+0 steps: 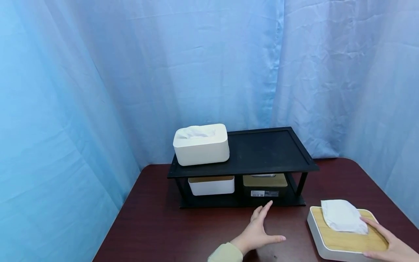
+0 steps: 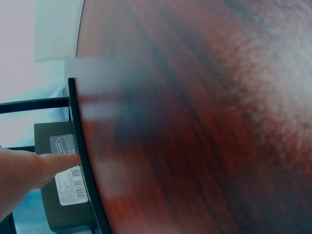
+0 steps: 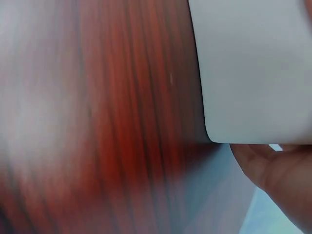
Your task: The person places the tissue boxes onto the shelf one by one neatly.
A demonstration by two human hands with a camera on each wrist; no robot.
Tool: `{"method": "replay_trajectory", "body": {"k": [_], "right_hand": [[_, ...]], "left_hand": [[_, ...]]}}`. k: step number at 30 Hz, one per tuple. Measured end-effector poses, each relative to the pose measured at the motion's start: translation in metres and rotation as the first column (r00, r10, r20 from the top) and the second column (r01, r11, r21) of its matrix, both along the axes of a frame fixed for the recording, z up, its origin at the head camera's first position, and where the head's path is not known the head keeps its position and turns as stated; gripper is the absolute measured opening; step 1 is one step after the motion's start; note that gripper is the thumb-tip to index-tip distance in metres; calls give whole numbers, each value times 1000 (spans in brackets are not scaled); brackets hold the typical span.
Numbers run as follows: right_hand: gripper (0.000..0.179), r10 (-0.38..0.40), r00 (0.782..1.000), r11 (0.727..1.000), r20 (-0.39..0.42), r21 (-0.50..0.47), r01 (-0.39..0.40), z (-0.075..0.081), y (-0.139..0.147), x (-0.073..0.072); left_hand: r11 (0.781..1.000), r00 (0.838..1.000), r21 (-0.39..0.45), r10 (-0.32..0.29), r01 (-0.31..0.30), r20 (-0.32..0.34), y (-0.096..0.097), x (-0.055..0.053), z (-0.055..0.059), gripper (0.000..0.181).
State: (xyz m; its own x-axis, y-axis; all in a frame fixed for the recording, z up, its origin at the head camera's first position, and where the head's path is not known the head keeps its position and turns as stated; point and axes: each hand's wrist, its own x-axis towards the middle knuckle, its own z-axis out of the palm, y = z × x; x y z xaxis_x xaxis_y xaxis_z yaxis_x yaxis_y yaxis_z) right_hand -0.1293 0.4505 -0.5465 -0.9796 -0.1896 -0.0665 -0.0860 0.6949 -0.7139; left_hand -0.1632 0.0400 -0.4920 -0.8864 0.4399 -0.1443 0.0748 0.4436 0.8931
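Note:
A white tissue box with a wood-look lid and a raised white tissue sits on the table at the right. My right hand is at its right end, thumb and index finger spread apart over the lid's edge. In the right wrist view, the box's pale side fills the upper right, with part of the hand by its end. Left of that box, my left hand hovers over the table with fingers extended and thumb spread, holding nothing. Firm contact by the right hand is unclear.
A black two-tier rack stands at the back. On top sits a white tissue box; below are a white box and a dark labelled box with a wood-look lid. Blue curtains surround the dark red table.

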Motion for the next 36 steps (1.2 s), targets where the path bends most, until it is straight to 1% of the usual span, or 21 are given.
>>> {"method": "replay_trajectory", "body": {"k": [2,4,7,10,15,17,20,24,27,32,34,36], "right_hand": [[96,-20,997,1000,78,-9,21,8,-13,-3],[96,-25,992,1000,125,-15,27,15,-25,-7],[95,-34,983,999,179,8,33,22,-39,-13],[92,-35,984,999,177,-16,38,25,-52,-16],[88,-33,992,998,121,-58,40,25,-71,-16],[88,-36,994,998,105,-50,41,26,-79,-16],[92,-46,992,998,121,-32,50,29,-91,-18],[97,-57,983,998,172,-5,59,35,-107,-23],[98,-59,982,998,180,1,60,37,-121,-26],[97,-56,988,998,142,-3,57,37,-146,-28],[97,-46,991,999,125,0,46,38,-156,-29],[97,-39,993,999,113,4,39,38,-165,-29]], "left_hand": [[1000,1000,-5,2,-2,-3,1,0,-1,88],[1000,1000,-9,4,-4,-8,2,1,-2,88],[1000,1000,-18,8,-8,-22,3,1,-4,88],[1000,999,-27,14,-15,-32,4,2,-6,88],[999,999,-44,16,-18,-37,5,2,-7,88],[999,999,-53,11,-13,-39,5,2,-7,88],[998,999,-61,-6,3,-45,6,2,-7,89],[998,999,-59,-19,17,-48,6,2,-8,88],[998,999,-51,-27,24,-44,4,1,-9,87],[996,996,-69,-61,56,-66,-3,-4,-10,88],[995,995,-84,-65,59,-76,-6,-5,-10,89],[995,995,-88,-63,57,-72,-9,-6,-11,90]]}}
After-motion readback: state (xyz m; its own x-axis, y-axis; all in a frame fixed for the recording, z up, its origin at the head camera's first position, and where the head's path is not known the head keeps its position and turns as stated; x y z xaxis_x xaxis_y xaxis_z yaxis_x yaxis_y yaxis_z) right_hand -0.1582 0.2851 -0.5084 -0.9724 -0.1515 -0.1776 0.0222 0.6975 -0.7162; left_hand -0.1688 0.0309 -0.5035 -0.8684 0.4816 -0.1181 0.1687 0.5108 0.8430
